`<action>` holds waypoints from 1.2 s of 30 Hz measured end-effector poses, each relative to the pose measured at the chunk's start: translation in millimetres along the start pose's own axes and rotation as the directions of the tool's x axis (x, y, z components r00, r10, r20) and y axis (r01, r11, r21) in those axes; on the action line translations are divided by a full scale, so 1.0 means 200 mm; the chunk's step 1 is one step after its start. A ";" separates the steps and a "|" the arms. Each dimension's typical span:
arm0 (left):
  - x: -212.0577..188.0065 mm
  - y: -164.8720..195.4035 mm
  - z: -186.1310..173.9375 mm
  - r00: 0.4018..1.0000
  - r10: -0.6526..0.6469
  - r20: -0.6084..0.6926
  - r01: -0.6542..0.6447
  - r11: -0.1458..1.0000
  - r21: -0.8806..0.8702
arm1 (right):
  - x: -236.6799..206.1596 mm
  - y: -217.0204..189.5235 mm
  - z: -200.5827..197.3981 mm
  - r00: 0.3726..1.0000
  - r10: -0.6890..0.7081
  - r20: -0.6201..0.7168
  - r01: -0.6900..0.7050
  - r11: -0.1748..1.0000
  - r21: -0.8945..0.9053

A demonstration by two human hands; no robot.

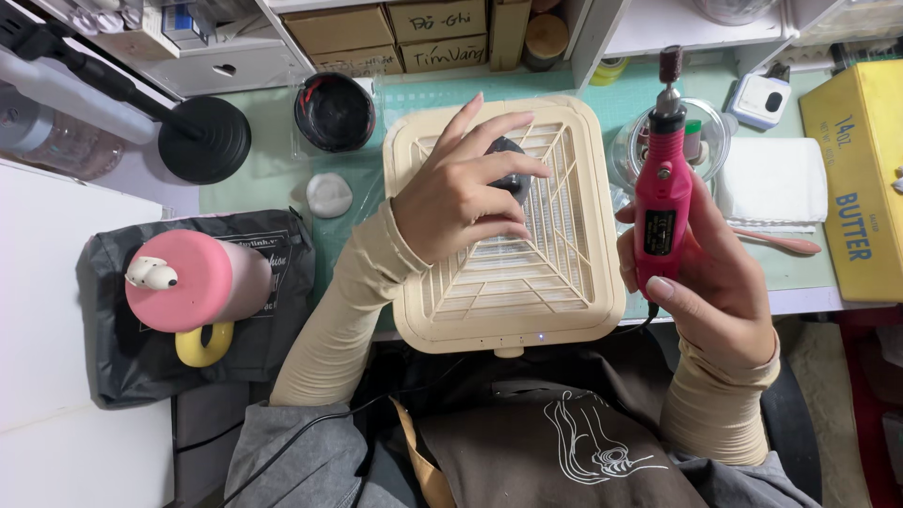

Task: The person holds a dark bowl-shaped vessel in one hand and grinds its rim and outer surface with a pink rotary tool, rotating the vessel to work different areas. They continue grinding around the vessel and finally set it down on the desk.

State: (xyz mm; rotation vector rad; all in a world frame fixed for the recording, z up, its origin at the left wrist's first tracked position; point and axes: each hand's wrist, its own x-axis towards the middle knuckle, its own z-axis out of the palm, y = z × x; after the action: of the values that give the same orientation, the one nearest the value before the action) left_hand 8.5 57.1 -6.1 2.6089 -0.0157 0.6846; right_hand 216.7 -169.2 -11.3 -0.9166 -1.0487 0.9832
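My left hand (461,193) rests over the cream slatted dust collector box (583,282) and grips a small dark rounded object (513,169) between thumb and fingers. My right hand (701,273) holds a pink rotary drill tool (661,202) upright at the box's right edge. The tool's brownish sanding tip (670,66) points away from me. Its black cord runs down toward my lap. Both forearms wear beige sleeves.
A pink tumbler (188,280) with a yellow ring lies on a black bag at left. Behind it are a black lamp base (204,139), a black jar (334,111) and a white lump (329,195). At right are a glass bowl (625,150), white towel (771,179) and yellow box (861,179).
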 end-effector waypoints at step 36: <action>-0.22 0.26 -0.08 0.884 -0.411 -0.222 0.360 0.903 -0.235 | -0.05 0.07 0.10 0.987 0.059 -0.148 -0.079 0.988 -0.134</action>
State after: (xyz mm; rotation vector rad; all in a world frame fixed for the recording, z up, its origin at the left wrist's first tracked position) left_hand -44.5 12.0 8.0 2.2224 0.4897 0.8321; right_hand 193.6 -171.2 -22.4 -1.1288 -0.9775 0.8951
